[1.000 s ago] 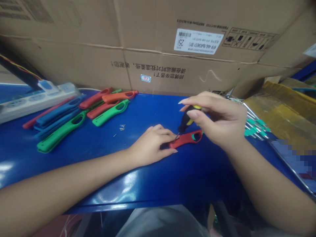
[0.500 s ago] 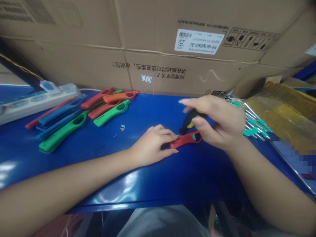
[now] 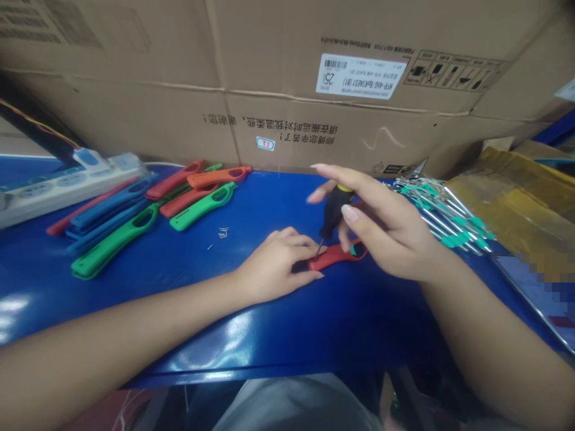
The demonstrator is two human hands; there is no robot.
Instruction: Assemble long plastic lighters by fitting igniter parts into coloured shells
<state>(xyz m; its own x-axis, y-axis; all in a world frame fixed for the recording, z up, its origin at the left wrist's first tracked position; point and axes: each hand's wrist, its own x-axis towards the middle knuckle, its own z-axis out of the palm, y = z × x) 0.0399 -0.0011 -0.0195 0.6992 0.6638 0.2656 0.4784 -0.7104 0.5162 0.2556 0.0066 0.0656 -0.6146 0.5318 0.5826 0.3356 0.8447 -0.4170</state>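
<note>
My left hand (image 3: pixel 276 263) rests on the table, closed around one end of a red lighter handle (image 3: pixel 336 257). A green piece shows in the loop of that handle. In my right hand (image 3: pixel 381 227) is a black and yellow screwdriver (image 3: pixel 333 209), gripped between thumb and fingers with the index finger stretched out. The screwdriver stands steeply tilted, its shaft reaching down to the red handle beside my left fingertips. Whether its tip sits on a screw is too small to tell. Several small screws (image 3: pixel 223 232) lie on the table left of my left hand.
Green, red, orange and blue lighter handles (image 3: pixel 114 242) lie at the left, beside a white power strip (image 3: pixel 67 182). Metal rods with green parts (image 3: pixel 456 221) are piled at the right near a taped brown package (image 3: pixel 516 197). A cardboard box (image 3: pixel 278 78) walls off the back.
My right hand has shifted slightly left and opened its grip somewhat. The screwdriver has swung more upright, baring its shaft. My left hand and the red lighter handle stay in place.
</note>
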